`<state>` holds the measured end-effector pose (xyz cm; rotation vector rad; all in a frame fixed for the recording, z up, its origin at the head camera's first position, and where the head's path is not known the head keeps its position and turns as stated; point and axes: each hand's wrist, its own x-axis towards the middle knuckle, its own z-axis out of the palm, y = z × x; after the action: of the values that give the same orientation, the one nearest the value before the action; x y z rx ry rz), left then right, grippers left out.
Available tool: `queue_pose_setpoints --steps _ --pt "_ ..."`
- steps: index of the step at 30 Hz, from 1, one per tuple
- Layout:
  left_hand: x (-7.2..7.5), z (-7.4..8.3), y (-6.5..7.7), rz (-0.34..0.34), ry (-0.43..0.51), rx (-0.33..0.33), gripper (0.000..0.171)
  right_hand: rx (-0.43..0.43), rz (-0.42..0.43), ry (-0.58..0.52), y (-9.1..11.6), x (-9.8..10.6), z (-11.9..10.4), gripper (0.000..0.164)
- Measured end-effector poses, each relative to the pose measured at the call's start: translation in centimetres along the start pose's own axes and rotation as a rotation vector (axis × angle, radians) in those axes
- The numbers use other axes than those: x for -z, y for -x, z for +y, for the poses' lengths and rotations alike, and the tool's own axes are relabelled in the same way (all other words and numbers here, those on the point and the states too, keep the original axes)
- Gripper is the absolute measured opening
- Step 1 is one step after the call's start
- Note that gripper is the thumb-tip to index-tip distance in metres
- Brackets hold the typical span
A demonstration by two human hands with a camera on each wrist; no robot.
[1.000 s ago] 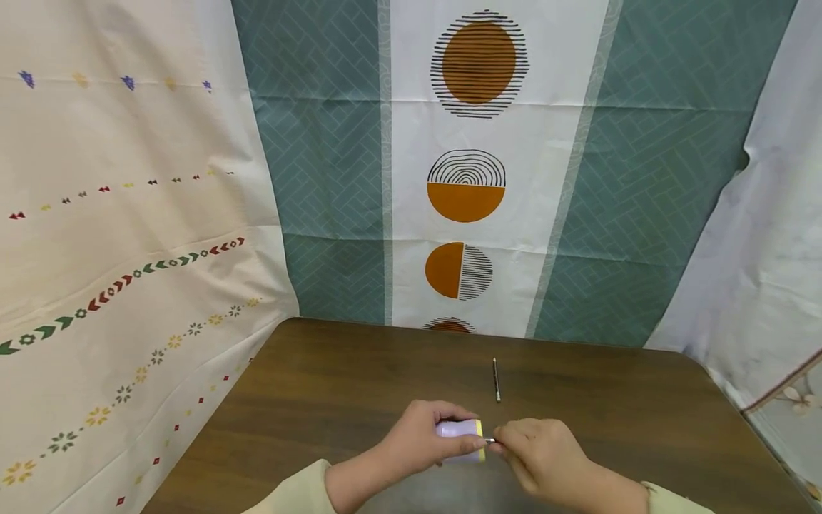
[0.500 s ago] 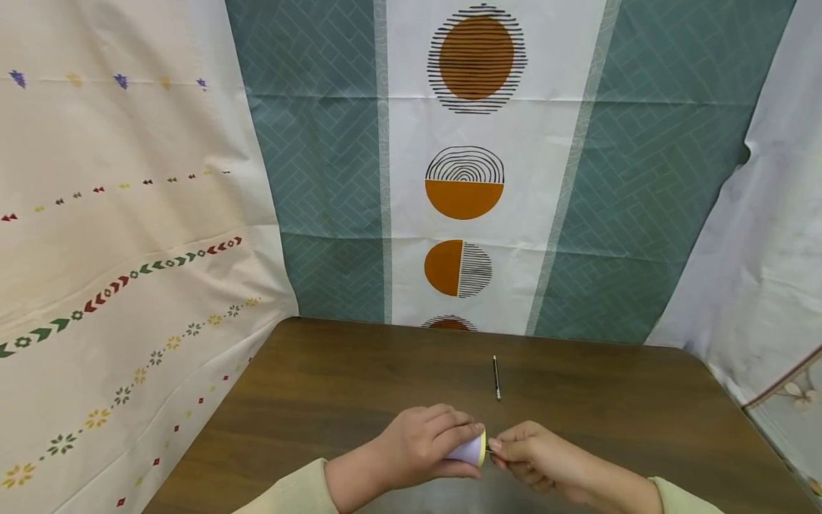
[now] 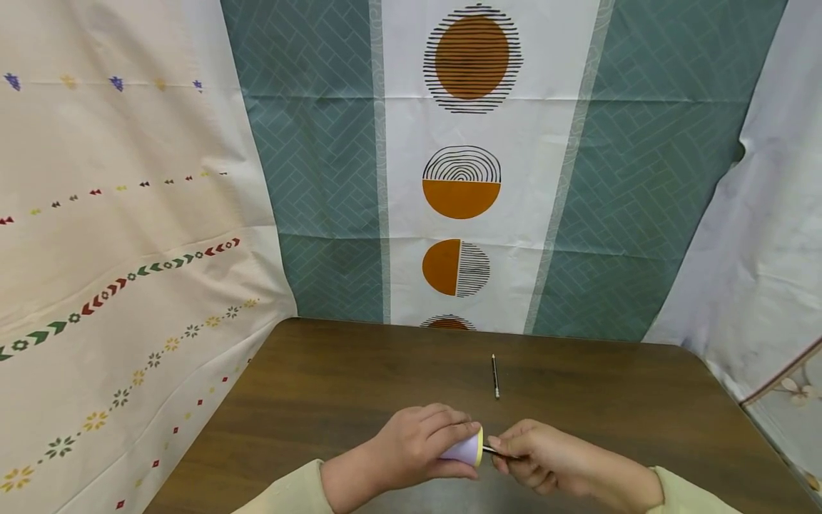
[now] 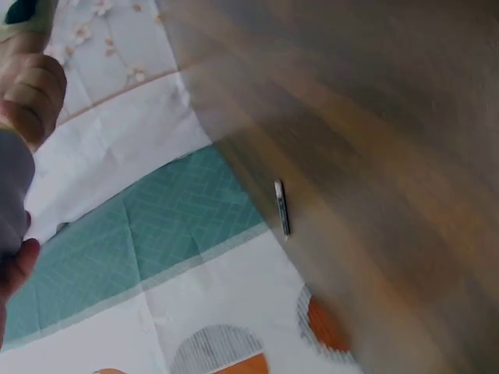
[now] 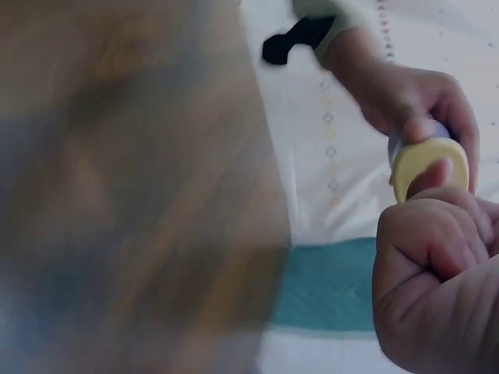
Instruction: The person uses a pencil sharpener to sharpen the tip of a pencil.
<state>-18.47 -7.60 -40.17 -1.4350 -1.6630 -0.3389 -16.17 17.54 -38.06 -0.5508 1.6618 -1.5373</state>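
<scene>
Left fingers point(image 3: 453, 433) curled, right fingers point(image 3: 523, 471) pinched, forearms point(image 3: 353, 474) angled inward

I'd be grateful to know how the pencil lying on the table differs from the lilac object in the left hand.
The pencil is slim and mostly dark, while the lilac object is much thicker, with a yellow end. The pencil lies untouched on the table, whereas the lilac object is gripped by the left hand.
</scene>
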Motion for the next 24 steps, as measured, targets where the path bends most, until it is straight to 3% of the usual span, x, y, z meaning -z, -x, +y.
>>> queue_pose_setpoints --steps 3,6,24 --pt "0.1 0.3 0.0 -0.008 0.084 0.122 0.061 0.097 0.071 0.155 0.0 0.0 0.1 0.052" --pt "0.1 0.2 -0.1 -0.005 0.109 0.183 0.060 0.172 0.150 0.297 0.2 0.0 0.1 0.053" --pt "0.6 -0.6 0.4 0.007 0.094 0.189 0.059 0.177 0.198 0.359 1.0 0.7 -0.5 0.048"
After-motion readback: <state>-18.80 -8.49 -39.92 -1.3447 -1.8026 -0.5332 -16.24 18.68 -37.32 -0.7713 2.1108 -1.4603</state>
